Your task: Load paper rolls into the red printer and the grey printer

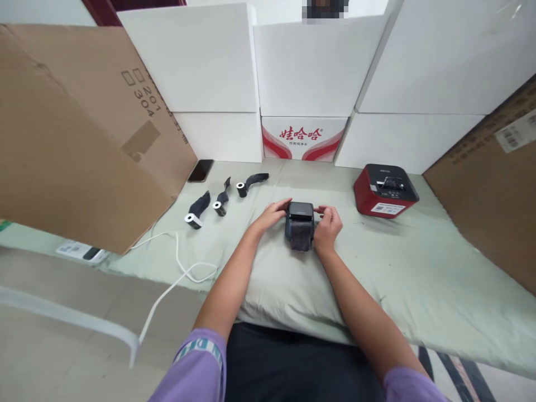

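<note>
A small black printer (299,223) sits on a pale green cloth (410,268), with dark paper hanging out of its front. My left hand (272,215) is curled against the printer's left side, fingertips on its top edge. My right hand (329,226) is closed on the printer's right side, thumb and fingers pinching its top corner. Both hands grip it. Three small rolls with dark paper tails lie to the left: one roll (196,212), a second roll (221,200) and a third roll (250,184).
A red and black label printer (385,191) stands at the right. A dark phone (201,170) lies at the back left. White boxes (301,67) wall off the back, cardboard sheets (75,134) lean on both sides. A white cable (176,279) trails over the cloth's left edge.
</note>
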`<state>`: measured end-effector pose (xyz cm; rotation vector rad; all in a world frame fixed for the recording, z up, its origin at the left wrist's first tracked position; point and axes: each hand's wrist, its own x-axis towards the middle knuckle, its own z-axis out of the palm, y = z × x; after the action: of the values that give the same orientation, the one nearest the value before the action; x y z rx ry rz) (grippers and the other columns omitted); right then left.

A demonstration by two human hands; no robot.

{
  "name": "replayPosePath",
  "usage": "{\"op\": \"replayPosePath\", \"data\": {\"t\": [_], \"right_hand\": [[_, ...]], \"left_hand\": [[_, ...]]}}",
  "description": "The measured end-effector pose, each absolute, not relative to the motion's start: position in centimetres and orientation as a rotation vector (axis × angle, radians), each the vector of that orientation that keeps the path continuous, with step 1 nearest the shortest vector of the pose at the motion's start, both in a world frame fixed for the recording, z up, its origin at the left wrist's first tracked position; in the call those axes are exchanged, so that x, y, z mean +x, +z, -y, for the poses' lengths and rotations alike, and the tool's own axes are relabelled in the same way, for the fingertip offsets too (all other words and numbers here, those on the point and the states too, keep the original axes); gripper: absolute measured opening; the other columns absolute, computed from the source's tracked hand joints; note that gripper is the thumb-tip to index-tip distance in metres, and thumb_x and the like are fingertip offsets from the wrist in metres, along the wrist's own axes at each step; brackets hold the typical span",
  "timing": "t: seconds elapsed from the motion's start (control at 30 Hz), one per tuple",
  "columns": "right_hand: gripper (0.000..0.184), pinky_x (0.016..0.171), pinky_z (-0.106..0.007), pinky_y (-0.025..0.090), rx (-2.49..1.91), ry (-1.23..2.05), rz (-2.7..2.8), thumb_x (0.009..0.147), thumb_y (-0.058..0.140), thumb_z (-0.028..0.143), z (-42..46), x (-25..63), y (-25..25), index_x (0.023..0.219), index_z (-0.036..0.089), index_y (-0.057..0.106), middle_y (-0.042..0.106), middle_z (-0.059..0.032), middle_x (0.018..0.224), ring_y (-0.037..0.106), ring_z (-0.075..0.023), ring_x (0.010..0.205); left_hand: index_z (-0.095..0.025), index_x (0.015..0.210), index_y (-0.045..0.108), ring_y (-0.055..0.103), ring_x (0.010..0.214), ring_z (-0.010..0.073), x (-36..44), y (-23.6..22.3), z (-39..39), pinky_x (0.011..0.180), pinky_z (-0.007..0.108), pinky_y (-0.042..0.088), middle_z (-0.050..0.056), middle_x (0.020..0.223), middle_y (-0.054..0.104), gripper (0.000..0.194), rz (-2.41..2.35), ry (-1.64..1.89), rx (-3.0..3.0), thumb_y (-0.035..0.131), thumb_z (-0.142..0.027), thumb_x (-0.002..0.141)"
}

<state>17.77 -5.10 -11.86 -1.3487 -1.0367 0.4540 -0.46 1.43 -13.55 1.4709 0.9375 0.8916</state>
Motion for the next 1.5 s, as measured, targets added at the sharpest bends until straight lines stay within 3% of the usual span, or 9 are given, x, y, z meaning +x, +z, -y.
{"op": "replayPosePath", "data": {"t": [0.23,0.33,0.57,0.73,0.93,1.17,1.23,1.33,1.5], "right_hand": [[0.042,0.100,-0.038,0.046,-1.206,0.649,1.156,0.096,0.040,0.044,3.8,18.2,-12.6,0.119,0.021,0.066,0.070,-0.0088,0.124,0.063,-0.0216,0.113],[0.041,0.104,-0.040,0.044,-1.224,0.694,1.204,0.096,0.039,0.043,3.3,18.5,-12.5,0.119,0.022,0.066,0.068,-0.0089,0.131,0.061,-0.0223,0.119],[0.029,0.110,-0.050,0.038,-1.506,0.351,1.616,0.089,0.052,0.035,3.8,19.2,-10.3,0.083,0.021,0.077,0.061,-0.0088,0.142,0.044,-0.0325,0.132],[0.032,0.101,-0.058,0.041,-1.904,0.306,1.970,0.085,0.056,0.031,3.8,18.6,-7.5,0.106,0.022,0.079,0.044,-0.0092,0.157,0.035,-0.0432,0.134],[0.033,0.092,-0.048,0.045,-2.190,0.598,2.194,0.078,0.069,0.031,1.1,17.6,-4.9,0.110,0.026,0.075,0.060,-0.0158,0.126,0.048,-0.0391,0.122],[0.025,0.081,-0.038,0.046,-1.981,0.361,2.140,0.086,0.063,0.034,2.5,18.3,-2.7,0.106,0.020,0.064,0.058,-0.0166,0.115,0.059,-0.0273,0.096],[0.021,0.079,-0.037,0.047,-1.813,0.327,2.074,0.087,0.060,0.034,3.4,18.5,-1.3,0.103,0.020,0.059,0.061,-0.0134,0.104,0.059,-0.0259,0.091],[0.025,0.069,-0.032,0.048,-1.422,0.592,1.916,0.087,0.061,0.040,4.3,17.5,0.9,0.103,0.024,0.049,0.062,-0.0036,0.088,0.058,-0.0197,0.074],[0.030,0.059,-0.027,0.047,-1.041,0.896,1.631,0.086,0.060,0.043,2.8,11.2,2.0,0.108,0.027,0.049,0.061,0.0016,0.083,0.054,-0.0142,0.061]], "left_hand": [[-0.021,0.156,0.036,0.050,0.140,0.0277,-0.4,-14.0,-1.4,0.119,0.045,0.036,0.011,0.147,0.056,0.090,-0.907,0.902,1.368,0.056,-0.009,0.069],[-0.017,0.157,0.032,0.052,0.139,0.0276,-0.4,-13.9,-1.3,0.117,0.043,0.039,0.013,0.147,0.056,0.091,-0.939,0.897,1.390,0.056,-0.009,0.070],[-0.020,0.153,0.041,0.058,0.133,0.0232,-0.5,-14.4,-1.3,0.114,0.037,0.043,0.008,0.136,0.067,0.081,-1.069,0.969,1.612,0.056,-0.012,0.074],[-0.019,0.152,0.043,0.061,0.128,0.0221,-0.4,-14.3,-1.3,0.113,0.036,0.044,0.007,0.131,0.070,0.078,-1.164,0.961,1.709,0.056,-0.012,0.076],[-0.020,0.151,0.045,0.064,0.123,0.0210,-0.2,-13.7,-1.3,0.111,0.035,0.045,0.005,0.126,0.073,0.074,-1.247,0.935,1.742,0.057,-0.013,0.078],[-0.022,0.152,0.043,0.066,0.120,0.0208,-0.1,-12.9,-0.9,0.111,0.035,0.044,0.005,0.123,0.074,0.074,-1.305,0.923,1.774,0.059,-0.016,0.080],[-0.022,0.151,0.044,0.066,0.120,0.0220,-0.2,-12.9,-0.9,0.111,0.037,0.045,0.005,0.122,0.074,0.072,-1.296,0.939,1.763,0.060,-0.018,0.081],[-0.022,0.144,0.054,0.066,0.118,0.0252,-0.1,-12.9,-0.9,0.109,0.042,0.046,0.007,0.120,0.075,0.062,-1.305,0.969,1.721,0.063,-0.021,0.082],[-0.015,0.128,0.064,0.066,0.116,0.0260,0.4,-13.0,-1.2,0.109,0.041,0.047,0.010,0.114,0.075,0.047,-1.289,0.982,1.670,0.064,-0.016,0.081]]}}
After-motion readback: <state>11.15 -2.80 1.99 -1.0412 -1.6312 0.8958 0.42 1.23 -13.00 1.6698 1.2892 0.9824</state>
